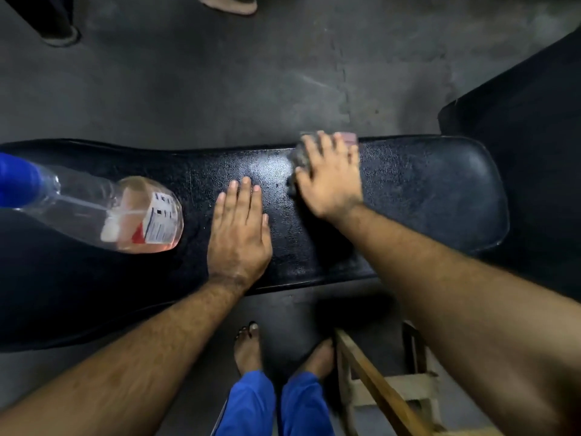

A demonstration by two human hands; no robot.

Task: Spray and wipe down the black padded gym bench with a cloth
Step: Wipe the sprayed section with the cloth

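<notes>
A grey concrete floor (220, 89) fills the far half of the scene, scuffed and blotchy, with a faint crack line running away on the right. Light is dim and falls unevenly, brighter toward the far right of the floor and darker at the near left. At the far edge, two feet of other people show: a pale slipper (228, 4) near the middle and a dark shoe (59, 34) at the left. A large black padded surface (528, 99) occupies the right side. Near right, a worn wooden stool frame (377, 385) stands on the floor.
</notes>
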